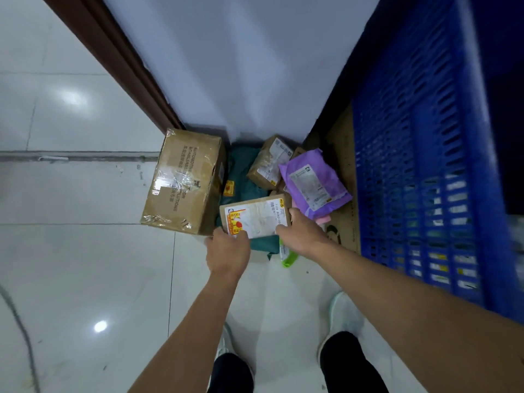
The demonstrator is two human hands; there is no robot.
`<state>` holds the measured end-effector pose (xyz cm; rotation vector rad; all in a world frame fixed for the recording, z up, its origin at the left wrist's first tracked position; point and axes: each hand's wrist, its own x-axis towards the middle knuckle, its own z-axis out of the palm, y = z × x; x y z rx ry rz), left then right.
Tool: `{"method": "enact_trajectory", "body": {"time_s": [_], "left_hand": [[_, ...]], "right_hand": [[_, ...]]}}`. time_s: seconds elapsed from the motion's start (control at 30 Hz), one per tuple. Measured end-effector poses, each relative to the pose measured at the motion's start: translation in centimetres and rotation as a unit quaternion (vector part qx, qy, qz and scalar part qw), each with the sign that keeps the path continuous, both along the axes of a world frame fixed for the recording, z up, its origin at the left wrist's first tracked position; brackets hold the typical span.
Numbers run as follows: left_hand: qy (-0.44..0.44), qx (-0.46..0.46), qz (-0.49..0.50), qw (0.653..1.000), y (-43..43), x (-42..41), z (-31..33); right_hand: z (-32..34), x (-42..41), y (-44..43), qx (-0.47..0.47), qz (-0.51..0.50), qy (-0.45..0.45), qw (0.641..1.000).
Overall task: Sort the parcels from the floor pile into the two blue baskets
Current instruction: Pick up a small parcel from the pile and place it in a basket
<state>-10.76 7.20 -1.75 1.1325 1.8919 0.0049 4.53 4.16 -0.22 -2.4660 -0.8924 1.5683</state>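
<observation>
From the head view, I have both hands down on the pile in the corner of the floor [85, 265]. My left hand [226, 252] has its fingers clamped on the near left corner of a flat labelled box [256, 217], and my right hand [300, 234] grips its near right corner, thumb up along the right edge. The box lies on top of a teal bag [241, 171], between the big cardboard box [184, 180] on the left and the purple bag [312, 182] on the right. A smaller brown box [269, 163] sits farther back.

I judge this as the pick-up step: the box is grasped but not clearly lifted. Next I need to raise it clear of the pile and carry it right to the blue basket [411, 165], which stands just beside the pile. The second basket is out of view, so I cannot tell which one this parcel belongs in.
</observation>
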Motion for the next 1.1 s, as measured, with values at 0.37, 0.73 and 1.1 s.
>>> {"method": "enact_trajectory", "body": {"time_s": [0.37, 0.73, 1.1], "left_hand": [[-0.103, 0.023, 0.048, 0.993, -1.5, 2.6, 24.2], [-0.176, 0.054, 0.107, 0.977, -7.5, 7.7, 44.7], [-0.224, 0.078, 0.061, 0.970, -12.8, 11.0, 49.4]], "right_hand": [[23.5, 4.3, -3.3, 0.083, -0.055, 0.062, 0.993], [41.0, 9.1, -10.3, 0.190, -0.093, 0.082, 0.974], [47.3, 13.2, -16.7, 0.252, -0.073, 0.034, 0.964]]}}
